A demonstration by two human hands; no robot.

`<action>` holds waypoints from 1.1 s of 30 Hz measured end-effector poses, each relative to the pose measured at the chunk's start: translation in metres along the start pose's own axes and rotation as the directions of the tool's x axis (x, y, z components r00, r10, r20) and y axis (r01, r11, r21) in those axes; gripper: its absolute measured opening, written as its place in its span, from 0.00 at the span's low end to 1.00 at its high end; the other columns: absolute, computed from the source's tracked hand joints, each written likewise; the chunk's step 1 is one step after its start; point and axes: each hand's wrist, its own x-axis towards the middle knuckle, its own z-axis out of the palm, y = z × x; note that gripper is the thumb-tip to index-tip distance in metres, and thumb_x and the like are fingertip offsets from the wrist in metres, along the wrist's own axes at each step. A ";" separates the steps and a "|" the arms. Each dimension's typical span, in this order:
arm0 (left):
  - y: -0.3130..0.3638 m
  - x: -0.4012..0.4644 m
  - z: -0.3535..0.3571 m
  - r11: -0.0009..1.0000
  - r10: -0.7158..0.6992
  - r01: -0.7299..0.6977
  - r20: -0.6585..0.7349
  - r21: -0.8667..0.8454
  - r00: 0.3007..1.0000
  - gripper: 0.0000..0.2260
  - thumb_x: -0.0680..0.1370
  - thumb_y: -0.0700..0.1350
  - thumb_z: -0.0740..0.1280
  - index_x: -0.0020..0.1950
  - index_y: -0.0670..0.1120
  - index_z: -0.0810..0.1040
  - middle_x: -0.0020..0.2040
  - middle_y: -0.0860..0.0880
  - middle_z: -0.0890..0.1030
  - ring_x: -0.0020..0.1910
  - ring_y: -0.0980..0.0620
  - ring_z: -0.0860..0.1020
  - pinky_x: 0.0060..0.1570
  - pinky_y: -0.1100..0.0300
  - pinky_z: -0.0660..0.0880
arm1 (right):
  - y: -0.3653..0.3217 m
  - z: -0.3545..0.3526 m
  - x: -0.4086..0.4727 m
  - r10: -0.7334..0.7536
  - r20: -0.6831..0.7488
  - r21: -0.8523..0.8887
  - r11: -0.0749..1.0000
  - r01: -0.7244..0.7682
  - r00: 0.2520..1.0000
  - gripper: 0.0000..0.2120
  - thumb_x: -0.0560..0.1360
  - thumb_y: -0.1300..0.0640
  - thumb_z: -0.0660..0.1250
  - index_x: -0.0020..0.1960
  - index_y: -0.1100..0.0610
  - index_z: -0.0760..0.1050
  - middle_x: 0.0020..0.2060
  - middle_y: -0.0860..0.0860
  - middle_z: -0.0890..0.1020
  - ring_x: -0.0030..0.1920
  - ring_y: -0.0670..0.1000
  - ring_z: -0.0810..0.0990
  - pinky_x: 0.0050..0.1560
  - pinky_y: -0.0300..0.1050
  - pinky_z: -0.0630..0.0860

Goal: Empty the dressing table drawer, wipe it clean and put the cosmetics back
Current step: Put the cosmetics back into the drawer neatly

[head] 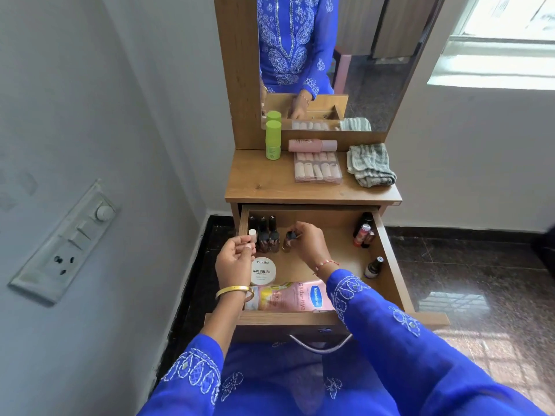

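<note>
open drawer (387,250) at 6 o'clock below tabletop. left hand (234,262) pinches white-capped bottle (253,235); right hand (306,243) fingers curled round dark nail polish bottle (289,240). risk: wrist may knock upright bottles (268,235) at 10 o'clock, toppling row.

Colours around the brown wood-grain drawer (387,253)

Above it: a lime-green tube (273,140), pale pink bottle (312,145), grey-green striped cloth (371,165). Inside it: a pink and yellow lotion tube (285,300) with a blue badge. Over it: blue sleeves (390,322), white embroidery.
</note>
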 end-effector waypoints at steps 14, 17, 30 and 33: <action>-0.001 -0.002 0.001 1.000 0.010 -0.010 0.020 -0.009 1.000 0.12 0.76 0.37 0.63 0.41 0.54 0.76 0.40 0.51 0.81 0.41 0.58 0.80 0.38 0.68 0.76 | -0.002 0.005 0.002 -0.055 0.031 -0.039 0.998 0.056 0.998 0.16 0.68 0.70 0.66 0.53 0.57 0.81 0.47 0.56 0.84 0.48 0.54 0.81 0.45 0.36 0.71; 0.000 -0.003 0.000 1.000 0.019 -0.019 0.023 0.006 1.000 0.12 0.76 0.37 0.63 0.41 0.54 0.75 0.41 0.51 0.81 0.41 0.58 0.80 0.37 0.68 0.76 | -0.001 0.004 0.001 -0.070 0.014 -0.030 0.997 0.071 0.997 0.16 0.69 0.70 0.65 0.53 0.57 0.81 0.48 0.56 0.84 0.48 0.54 0.81 0.45 0.36 0.72; 0.000 -0.003 0.001 0.999 0.021 -0.022 0.028 0.026 0.999 0.11 0.76 0.37 0.63 0.42 0.53 0.75 0.42 0.51 0.81 0.42 0.58 0.80 0.37 0.69 0.76 | -0.002 0.006 0.003 -0.119 0.041 -0.081 0.989 0.122 0.992 0.18 0.69 0.72 0.65 0.56 0.59 0.79 0.51 0.59 0.81 0.50 0.56 0.80 0.52 0.44 0.76; -0.001 -0.003 0.000 0.999 0.020 -0.021 0.027 0.033 0.999 0.10 0.76 0.37 0.63 0.44 0.52 0.76 0.42 0.51 0.81 0.41 0.58 0.80 0.38 0.69 0.76 | -0.002 0.006 0.002 -0.121 0.040 -0.057 0.991 0.123 0.992 0.20 0.68 0.72 0.65 0.58 0.58 0.78 0.52 0.58 0.82 0.52 0.56 0.80 0.54 0.43 0.76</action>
